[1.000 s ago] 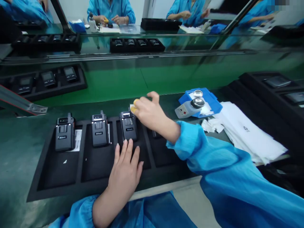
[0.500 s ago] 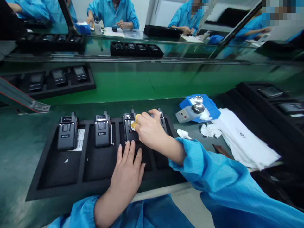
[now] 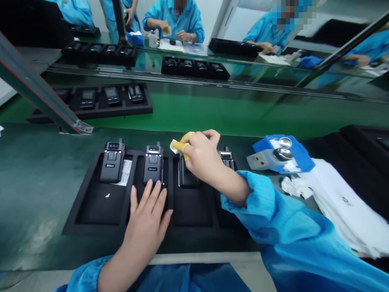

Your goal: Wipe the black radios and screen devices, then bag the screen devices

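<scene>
My right hand (image 3: 203, 156), yellow finger cots on its fingertips, pinches a small white wipe (image 3: 174, 147). The wipe is above the gap between the second and third two-way radios. Part of the third radio (image 3: 189, 177) is hidden under that hand. My left hand (image 3: 148, 221) is spread open, its fingertips at the lower end of the second radio (image 3: 152, 167), which is marked "Riton". At the left lies the first radio (image 3: 112, 165); the fourth radio (image 3: 226, 156) is partly covered by my right arm. All rest in a black foam tray (image 3: 91, 229).
Right of the tray, a dispenser bottle (image 3: 261, 159) leans on a blue bin (image 3: 304, 162). Crumpled wipes (image 3: 296, 186) and white sheets (image 3: 346, 198) lie nearby. Another radio tray (image 3: 121, 110) sits behind, near a metal post (image 3: 45, 91). Co-workers in blue sit across.
The view has shifted, so the tray appears further right. My left hand has gone from the third radio to the second. My right hand has lifted the wipe off the third radio, leftward.
</scene>
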Tool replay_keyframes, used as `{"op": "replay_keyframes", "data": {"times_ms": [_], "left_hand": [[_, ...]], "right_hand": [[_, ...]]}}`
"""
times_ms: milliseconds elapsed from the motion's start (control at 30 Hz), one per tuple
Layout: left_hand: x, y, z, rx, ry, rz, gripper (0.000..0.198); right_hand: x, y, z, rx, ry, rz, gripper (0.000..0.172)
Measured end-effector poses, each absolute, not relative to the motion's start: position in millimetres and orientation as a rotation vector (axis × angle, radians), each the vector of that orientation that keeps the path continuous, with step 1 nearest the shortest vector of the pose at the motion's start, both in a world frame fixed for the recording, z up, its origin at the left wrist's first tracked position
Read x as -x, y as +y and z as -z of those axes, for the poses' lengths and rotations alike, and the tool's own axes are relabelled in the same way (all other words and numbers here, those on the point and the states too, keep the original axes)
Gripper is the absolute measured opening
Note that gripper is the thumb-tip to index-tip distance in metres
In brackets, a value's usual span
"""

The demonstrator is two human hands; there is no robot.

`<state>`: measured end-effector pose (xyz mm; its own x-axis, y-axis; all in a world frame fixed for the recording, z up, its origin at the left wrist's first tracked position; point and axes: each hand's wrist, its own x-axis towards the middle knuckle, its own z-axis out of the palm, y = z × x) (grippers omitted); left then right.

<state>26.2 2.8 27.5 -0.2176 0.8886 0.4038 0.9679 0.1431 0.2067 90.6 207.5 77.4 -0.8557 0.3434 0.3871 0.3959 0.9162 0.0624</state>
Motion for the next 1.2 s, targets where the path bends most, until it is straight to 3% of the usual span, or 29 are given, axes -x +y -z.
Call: {"op": "replay_keyframes", "data": {"times_ms": [267, 533, 967, 1200], "left_hand": [[-10, 5, -15, 1.822, -2.196, 0.471, 0.039], [-11, 4, -15, 1.843, -2.209, 0.498, 0.04], [-13, 5, -14, 1.802, -2.29, 0.657, 0.037], [-11, 4, -13, 1.846, -2.237, 0.541, 0.038]], "right_hand": [[-38, 193, -56, 0.144, -2.669, 0.378, 0.026], [-50, 192, -43, 0.182, -2.566, 0.569, 0.032], [-53, 205, -49, -0.002, -2.551, 0.557, 0.028], [-43, 199, -48, -0.064, -2.612, 0.498, 0.03]]}}
